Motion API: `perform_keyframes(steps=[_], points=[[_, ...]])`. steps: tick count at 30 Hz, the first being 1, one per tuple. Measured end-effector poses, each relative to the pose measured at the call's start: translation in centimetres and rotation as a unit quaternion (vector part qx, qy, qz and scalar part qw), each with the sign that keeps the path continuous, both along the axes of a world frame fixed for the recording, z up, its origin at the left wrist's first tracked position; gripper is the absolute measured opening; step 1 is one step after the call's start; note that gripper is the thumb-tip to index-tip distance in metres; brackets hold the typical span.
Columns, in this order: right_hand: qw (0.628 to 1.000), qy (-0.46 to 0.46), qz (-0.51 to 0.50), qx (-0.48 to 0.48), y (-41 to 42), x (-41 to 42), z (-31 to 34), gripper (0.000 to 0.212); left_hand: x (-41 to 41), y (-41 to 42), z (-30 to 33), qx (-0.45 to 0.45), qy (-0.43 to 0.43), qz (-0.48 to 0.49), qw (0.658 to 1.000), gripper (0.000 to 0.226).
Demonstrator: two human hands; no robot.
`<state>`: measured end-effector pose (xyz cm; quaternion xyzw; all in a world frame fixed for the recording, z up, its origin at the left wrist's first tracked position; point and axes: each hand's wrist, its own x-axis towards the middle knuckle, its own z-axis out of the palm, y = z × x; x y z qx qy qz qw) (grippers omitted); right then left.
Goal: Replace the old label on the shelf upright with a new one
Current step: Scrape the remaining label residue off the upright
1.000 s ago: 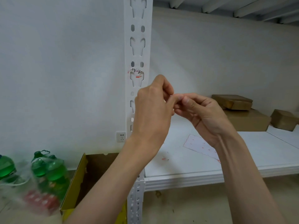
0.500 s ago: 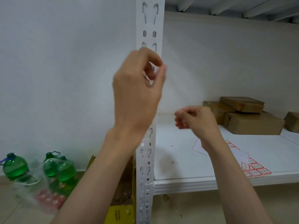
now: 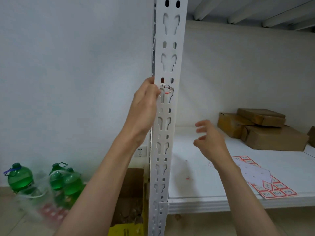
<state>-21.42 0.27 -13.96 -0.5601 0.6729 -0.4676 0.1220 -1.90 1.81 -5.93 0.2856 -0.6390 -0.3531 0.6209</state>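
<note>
The label [image 3: 166, 88] sits on the front face of the upright [image 3: 167, 116], which runs straight up and down. The left hand [image 3: 144, 106] is at the upright's left edge, fingertips touching the label's left end; whether it pinches anything I cannot tell. The right hand [image 3: 209, 140] hovers lower right, well apart, fingers loosely spread, holding nothing. The left hand is nearer.

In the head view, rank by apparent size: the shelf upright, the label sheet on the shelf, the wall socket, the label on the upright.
1. shelf upright
2. label sheet
3 and 4. wall socket and label on the upright look alike; the label is partly hidden by the left hand, so no ranking.
</note>
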Motion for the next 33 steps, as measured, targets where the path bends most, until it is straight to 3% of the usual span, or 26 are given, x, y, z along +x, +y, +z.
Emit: perform_keyframes(steps=[2,8,13,21,26,33], points=[[0.999,-0.009,0.020,-0.025,0.4,0.7,1.2,0.040,0.0,-0.1,0.0,0.002,0.005,0.002,1.000,0.031],[0.979,-0.080,0.061,-0.179,2.0,3.9,5.2,0.020,-0.1,-0.4,-0.2,-0.008,-0.003,-0.004,1.000,0.026],[0.955,-0.139,0.090,-0.246,2.9,6.6,7.2,0.014,-0.6,-0.7,-0.5,-0.039,-0.013,0.011,0.999,0.026],[0.942,-0.171,0.107,-0.267,3.3,8.3,8.0,0.017,-1.6,-0.9,0.0,-0.035,0.025,-0.006,0.999,0.047],[0.940,-0.188,0.110,-0.263,3.1,8.6,7.9,0.018,-1.6,-1.0,0.0,-0.029,0.030,0.003,0.999,0.023],[0.933,-0.215,0.122,-0.261,2.9,8.9,7.8,0.021,-1.1,-1.0,-0.3,-0.034,-0.001,-0.001,0.999,0.022]])
